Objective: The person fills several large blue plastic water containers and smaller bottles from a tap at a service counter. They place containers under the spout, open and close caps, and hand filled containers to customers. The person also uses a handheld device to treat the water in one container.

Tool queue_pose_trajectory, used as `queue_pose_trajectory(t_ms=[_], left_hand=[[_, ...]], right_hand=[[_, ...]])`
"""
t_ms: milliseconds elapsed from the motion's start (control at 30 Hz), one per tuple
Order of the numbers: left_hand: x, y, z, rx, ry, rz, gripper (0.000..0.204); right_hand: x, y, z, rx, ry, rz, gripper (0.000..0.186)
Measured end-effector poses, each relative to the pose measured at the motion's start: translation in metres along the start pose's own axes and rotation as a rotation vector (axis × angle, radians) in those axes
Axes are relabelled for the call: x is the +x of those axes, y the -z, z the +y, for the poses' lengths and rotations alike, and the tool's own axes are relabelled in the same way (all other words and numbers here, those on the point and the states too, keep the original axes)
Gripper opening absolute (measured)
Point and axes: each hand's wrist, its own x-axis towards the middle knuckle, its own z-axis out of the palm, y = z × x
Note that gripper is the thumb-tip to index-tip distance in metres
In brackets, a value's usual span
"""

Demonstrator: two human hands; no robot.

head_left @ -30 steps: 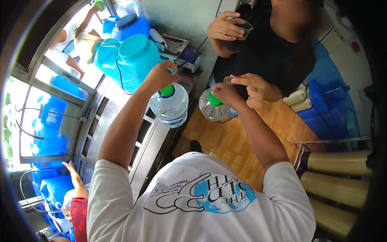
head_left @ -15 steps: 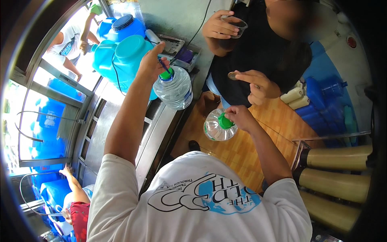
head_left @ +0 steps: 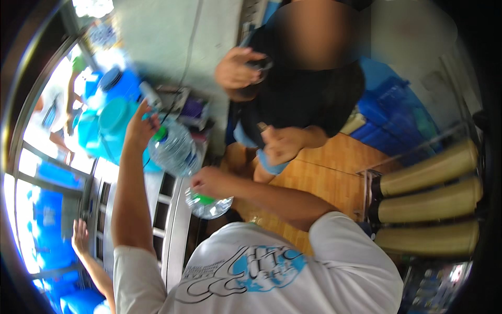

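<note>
My left hand (head_left: pixel 144 123) grips the large clear water bottle (head_left: pixel 178 157) by its top, near a green cap, beside turquoise jugs (head_left: pixel 114 115). My blurred right hand (head_left: pixel 206 180) is closed at the green top of a second clear bottle (head_left: pixel 212 209), below the first, by the edge of the steel counter (head_left: pixel 175 230). Facing me, a person in black (head_left: pixel 329 99) has one hand (head_left: pixel 235 73) round a clear cup (head_left: pixel 261 65); their other hand (head_left: pixel 282 144) pinches a small round item, too blurred to make out.
Blue containers (head_left: pixel 379 110) stand at the right, beside three tan cylinders (head_left: pixel 423 199) on a metal rack. A wooden-look floor (head_left: pixel 329 167) lies between. At left, beyond the metal-framed window (head_left: pixel 83 183), are blue jugs (head_left: pixel 49 230) and another person's arm (head_left: pixel 91 267).
The view has turned, blurring the scene. My right hand has moved left with its bottle to the counter's edge, under the other bottle. My left hand still grips its bottle.
</note>
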Motion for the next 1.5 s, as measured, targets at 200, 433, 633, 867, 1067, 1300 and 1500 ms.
queue_pose_trajectory(t_ms=[200,433,633,867,1067,1300,1500], left_hand=[[0.002,-0.016,-0.002,0.106,0.061,-0.076,0.062],[0.0,0.003,-0.012,0.126,0.044,-0.155,0.056],[-0.039,-0.023,-0.037,0.609,-0.447,-0.082,0.044],[-0.132,-0.105,-0.072,0.659,-0.59,-0.701,0.051],[-0.14,-0.119,-0.074,0.418,-0.447,-0.772,0.04],[-0.18,-0.117,-0.071,0.22,-0.321,-0.597,0.026],[-0.155,-0.008,-0.053,0.122,-0.522,0.119,0.017]], right_hand=[[0.074,-0.041,-0.001,0.102,-0.104,0.025,0.017],[0.119,-0.07,0.021,0.044,-0.077,0.178,0.019],[0.115,-0.079,0.043,-0.171,0.121,0.29,0.021],[0.098,-0.063,0.022,0.096,-0.075,0.157,0.028],[0.062,-0.086,0.056,0.174,0.141,0.377,0.037],[0.067,-0.104,0.066,0.181,0.028,0.469,0.047],[0.016,-0.112,0.115,0.681,-0.448,0.211,0.094]])
